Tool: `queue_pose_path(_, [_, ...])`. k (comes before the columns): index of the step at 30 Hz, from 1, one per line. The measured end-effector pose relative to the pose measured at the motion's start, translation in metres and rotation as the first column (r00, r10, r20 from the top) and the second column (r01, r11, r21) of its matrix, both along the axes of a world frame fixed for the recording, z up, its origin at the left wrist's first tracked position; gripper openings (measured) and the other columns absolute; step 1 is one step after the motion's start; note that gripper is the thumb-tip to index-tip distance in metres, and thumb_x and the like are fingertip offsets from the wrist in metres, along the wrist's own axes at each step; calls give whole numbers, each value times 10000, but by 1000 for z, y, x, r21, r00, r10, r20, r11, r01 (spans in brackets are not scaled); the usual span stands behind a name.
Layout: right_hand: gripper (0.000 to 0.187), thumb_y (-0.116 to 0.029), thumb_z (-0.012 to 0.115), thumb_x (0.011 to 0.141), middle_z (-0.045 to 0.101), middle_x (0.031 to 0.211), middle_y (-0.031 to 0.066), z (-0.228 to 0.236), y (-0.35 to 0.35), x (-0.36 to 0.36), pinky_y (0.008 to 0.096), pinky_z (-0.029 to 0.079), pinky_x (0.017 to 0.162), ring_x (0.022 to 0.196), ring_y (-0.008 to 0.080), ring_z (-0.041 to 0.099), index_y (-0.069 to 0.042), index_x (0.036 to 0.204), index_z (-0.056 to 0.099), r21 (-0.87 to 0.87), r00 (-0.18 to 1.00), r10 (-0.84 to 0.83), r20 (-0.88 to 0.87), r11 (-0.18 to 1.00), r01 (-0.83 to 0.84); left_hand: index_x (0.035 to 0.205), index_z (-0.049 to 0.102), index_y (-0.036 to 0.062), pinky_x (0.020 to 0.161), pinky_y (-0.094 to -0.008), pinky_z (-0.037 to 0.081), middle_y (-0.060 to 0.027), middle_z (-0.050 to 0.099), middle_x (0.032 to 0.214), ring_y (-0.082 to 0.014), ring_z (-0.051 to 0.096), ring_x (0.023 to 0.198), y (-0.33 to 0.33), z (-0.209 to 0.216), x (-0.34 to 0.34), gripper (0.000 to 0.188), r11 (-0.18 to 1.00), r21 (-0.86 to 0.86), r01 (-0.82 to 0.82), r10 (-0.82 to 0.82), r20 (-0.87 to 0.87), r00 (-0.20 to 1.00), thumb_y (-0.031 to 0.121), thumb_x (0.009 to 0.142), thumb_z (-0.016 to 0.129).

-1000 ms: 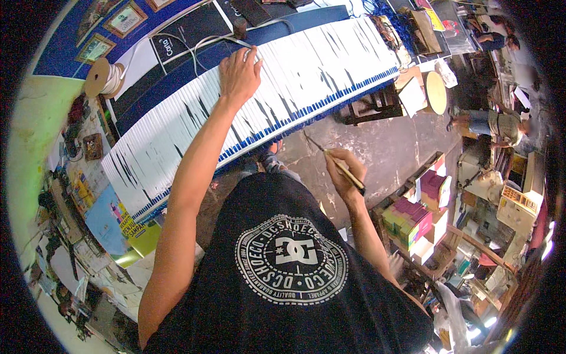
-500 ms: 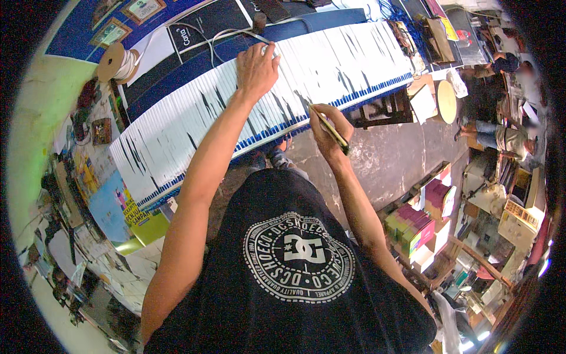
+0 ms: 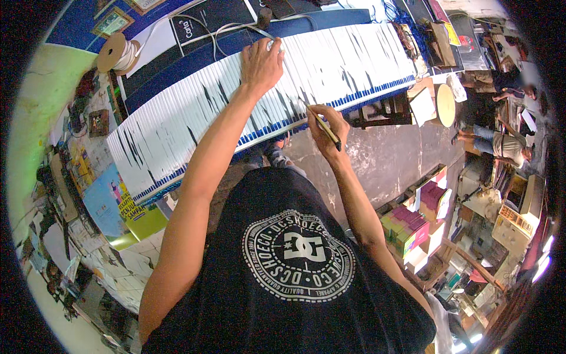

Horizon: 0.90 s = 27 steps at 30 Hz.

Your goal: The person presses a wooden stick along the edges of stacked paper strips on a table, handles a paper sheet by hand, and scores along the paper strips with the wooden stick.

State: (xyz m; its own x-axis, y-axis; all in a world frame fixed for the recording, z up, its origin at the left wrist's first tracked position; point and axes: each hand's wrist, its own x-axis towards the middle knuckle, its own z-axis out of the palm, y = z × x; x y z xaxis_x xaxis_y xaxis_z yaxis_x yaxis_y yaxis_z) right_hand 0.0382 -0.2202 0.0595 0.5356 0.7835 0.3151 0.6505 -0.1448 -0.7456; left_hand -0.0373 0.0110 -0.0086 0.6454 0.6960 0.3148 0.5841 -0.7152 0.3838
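Observation:
A long row of white paper blocks (image 3: 330,62) stands packed side by side in front of me, with dark gaps between some and blue strips along the near edge. My left hand (image 3: 261,64) rests over the row's far side. Its fingertips close on a pale ribbon (image 3: 266,34), which loops back to a spool (image 3: 115,54) at the far left. In a pen-like grip, my right hand (image 3: 329,128) holds a slim tan tool with a dark end (image 3: 325,128), perhaps a brush. The tool's tip points at the row's near side; whether it touches the paper, I cannot tell.
A dark weight-like block (image 3: 265,16) sits behind the row. Tangled blue cords (image 3: 386,15) and a round tan disc (image 3: 445,105) are at the right. Boxes of stacked booklets (image 3: 407,225) stand at lower right. Another person (image 3: 510,147) is at the far right.
My right hand with the slim tool has shifted slightly left, and the tool stands a little more upright. My left hand keeps its place on the row. The view has tilted slightly.

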Motion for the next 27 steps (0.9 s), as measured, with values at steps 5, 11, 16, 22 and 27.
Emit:
queue_pose_path(5, [159,-57,786,826,753,938,111,9,-26,4,387,524,810,870,296,724,-65,979,746,-99,996,81,49,992,-75,1378,591,99,1091,-534,368,-109,609,1291,-273,553,1238,-1,2,0,432,1000,11,-9,10,-10,1000,325,1010,576])
queue_pose_path(11, [183,-71,792,817,752,957,116,11,-48,6,397,526,810,886,305,721,-72,996,754,-133,991,107,83,987,-95,1380,589,94,1095,-531,362,-106,609,1295,-272,555,1242,-2,5,0,439,999,37,-10,11,-26,1000,332,1011,575])
queue_pose_path(16, [178,-65,787,820,751,972,121,12,-46,2,400,525,809,891,308,722,-70,994,750,-157,994,85,71,985,-73,1377,593,92,1094,-521,361,-103,606,1301,-270,554,1245,-1,1,1,441,999,37,-9,9,-7,1000,338,1011,576])
queue_pose_path(22, [132,-3,787,827,767,949,126,11,-47,-2,353,547,780,855,270,743,-39,951,758,-112,992,82,92,991,-72,1374,596,86,1084,-516,367,-107,605,1302,-270,560,1237,-1,2,1,444,1000,28,-12,13,-29,1000,340,1010,582])
queue_pose_path(27, [132,-1,788,825,771,969,125,12,-54,-7,366,556,793,876,276,743,-35,950,759,-102,994,27,104,995,-16,1372,597,87,1077,-515,370,-107,606,1302,-268,561,1235,-1,0,2,444,998,64,-15,17,-41,999,340,1008,585])
